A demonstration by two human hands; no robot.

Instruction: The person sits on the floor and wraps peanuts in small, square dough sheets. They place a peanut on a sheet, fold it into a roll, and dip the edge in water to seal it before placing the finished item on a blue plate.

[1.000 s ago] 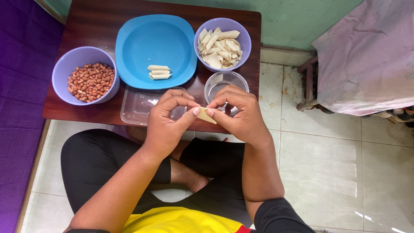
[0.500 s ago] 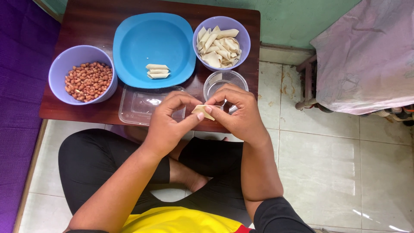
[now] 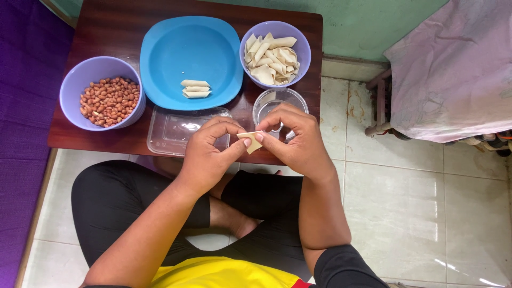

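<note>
My left hand (image 3: pixel 208 154) and my right hand (image 3: pixel 293 140) meet above the front edge of a low brown table (image 3: pixel 122 32), both pinching one small pale pastry wrapper (image 3: pixel 250 142) between thumbs and fingertips. Just behind the hands stand a small clear round cup (image 3: pixel 278 104) and a clear rectangular plastic container (image 3: pixel 173 130). A blue plate (image 3: pixel 189 50) holds three finished pale rolls (image 3: pixel 196 89). A purple bowl (image 3: pixel 300 53) of folded wrappers (image 3: pixel 269 58) sits at the back right.
A purple bowl (image 3: pixel 72 88) of peanuts (image 3: pixel 109 100) stands on the table's left. I sit cross-legged on a tiled floor (image 3: pixel 426 213). A pink cloth (image 3: pixel 453 69) covers furniture at the right; a purple mat (image 3: pixel 21 133) lies at the left.
Both hands stay together over the table's front edge, working the wrapper between the fingertips. The view has shifted slightly; nothing on the table has moved.
</note>
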